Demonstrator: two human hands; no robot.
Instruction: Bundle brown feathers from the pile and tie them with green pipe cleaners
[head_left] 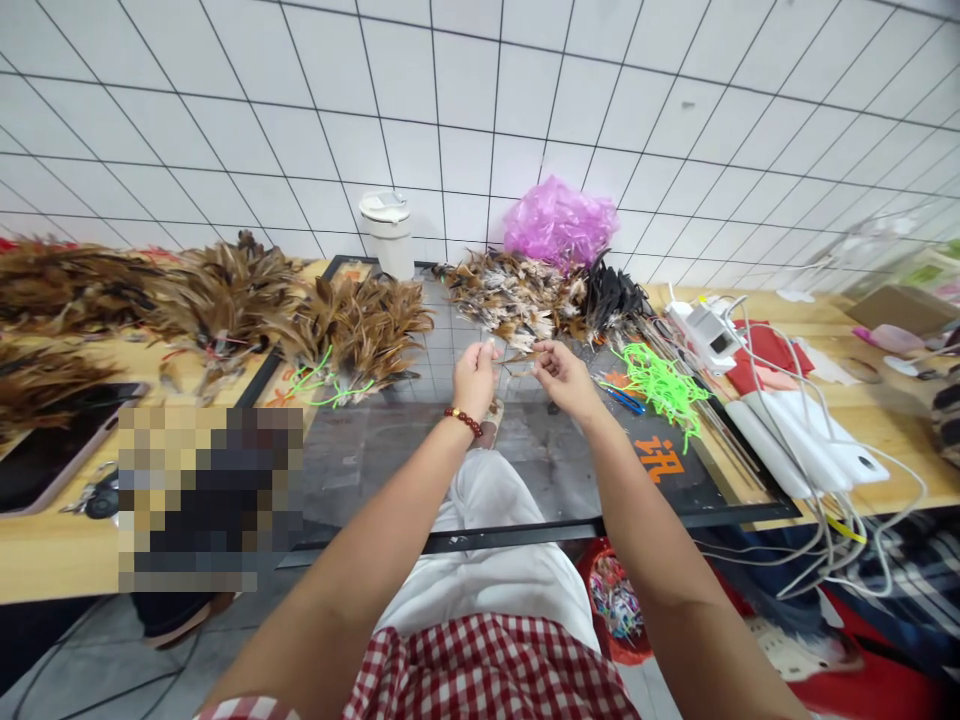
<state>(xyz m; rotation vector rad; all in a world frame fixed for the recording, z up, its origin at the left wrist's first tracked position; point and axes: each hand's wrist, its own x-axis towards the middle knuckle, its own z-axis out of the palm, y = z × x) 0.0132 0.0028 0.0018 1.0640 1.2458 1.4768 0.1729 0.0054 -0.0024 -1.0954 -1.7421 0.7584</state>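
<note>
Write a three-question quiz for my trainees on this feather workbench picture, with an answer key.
1. True or false: the left hand and right hand pinch a thin feather piece between them above the glass tabletop.
2. Short answer: which wrist wears the bead bracelet?
3. Multiple choice: what lies on the table just right of the right hand?
A. neon green cords
B. a red mug
C. a stack of plates

Key: 1 true; 2 the left wrist; 3 A.
</note>
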